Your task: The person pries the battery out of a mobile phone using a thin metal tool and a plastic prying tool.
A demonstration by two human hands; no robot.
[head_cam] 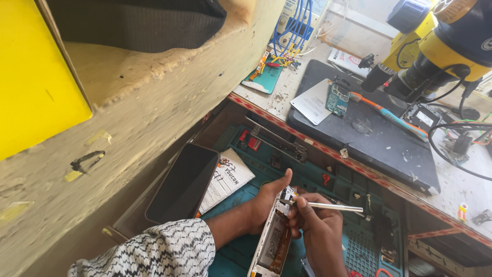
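Observation:
An opened white phone (271, 241), back cover off with battery and board showing, lies tilted over the green work mat (353, 246). My left hand (266, 200) grips its upper left edge, thumb raised. My right hand (315, 228) holds a thin silver tool (328, 206), pinched between the fingers, with one end resting on the top of the phone's board. A patterned black-and-white sleeve (159, 251) covers my left forearm.
A black phone (183, 182) and a printed paper (225, 179) lie left of my hands in the drawer. On the bench above sit a black mat (369, 143) with a small circuit board (337, 99), a white card (313, 102), an orange-handled tool (389, 115), a yellow microscope (441, 46), cables (292, 25).

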